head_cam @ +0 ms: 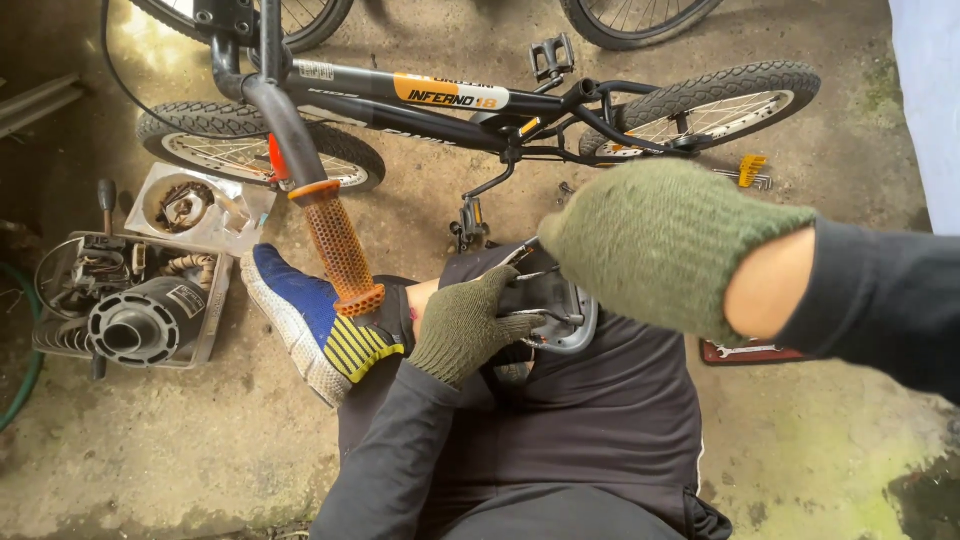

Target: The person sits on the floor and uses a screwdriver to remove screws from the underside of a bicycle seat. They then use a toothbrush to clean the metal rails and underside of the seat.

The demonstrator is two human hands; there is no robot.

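I sit on the ground in green knitted gloves with an upturned bicycle saddle (pixel 568 312) on my lap. Its grey underside and metal rails face up. My left hand (pixel 463 327) grips the saddle's left side, fingers curled over a rail. My right hand (pixel 660 245) hovers close to the camera just above the saddle, fingers bent down towards the rails. A thin metal piece shows at its fingertips, but the glove hides whether the hand holds it.
A small black bicycle (pixel 450 105) lies on the concrete ahead, its orange handlebar grip (pixel 338 250) over my blue-and-yellow shoe (pixel 305 322). Trays of parts (pixel 205 205) and a black cylinder (pixel 135 325) sit left. A yellow pedal (pixel 750 168) and a red tray with a wrench (pixel 745 352) lie right.
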